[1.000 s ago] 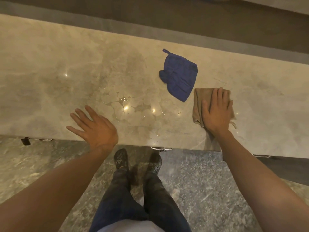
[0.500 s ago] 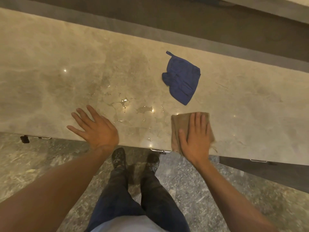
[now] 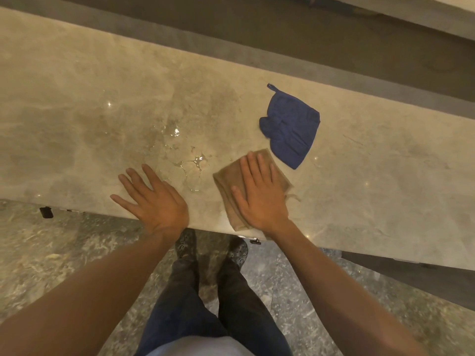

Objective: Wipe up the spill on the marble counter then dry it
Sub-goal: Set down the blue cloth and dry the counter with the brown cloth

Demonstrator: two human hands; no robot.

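Marble counter (image 3: 77, 104): both flat, spread; right hand (image 3: 259, 194) presses tan cloth (image 3: 226, 178), left hand (image 3: 151, 199) bare.

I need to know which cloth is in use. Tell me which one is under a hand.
The tan cloth, pressed flat under the right hand. The blue cloth lies untouched farther back.

Beige veined marble surface (image 3: 77, 104) across mid-frame; navy blue cloth (image 3: 290, 129) upper right of centre; tan cloth (image 3: 226, 176) just below; mottled grey-green floor (image 3: 51, 253) lower left.
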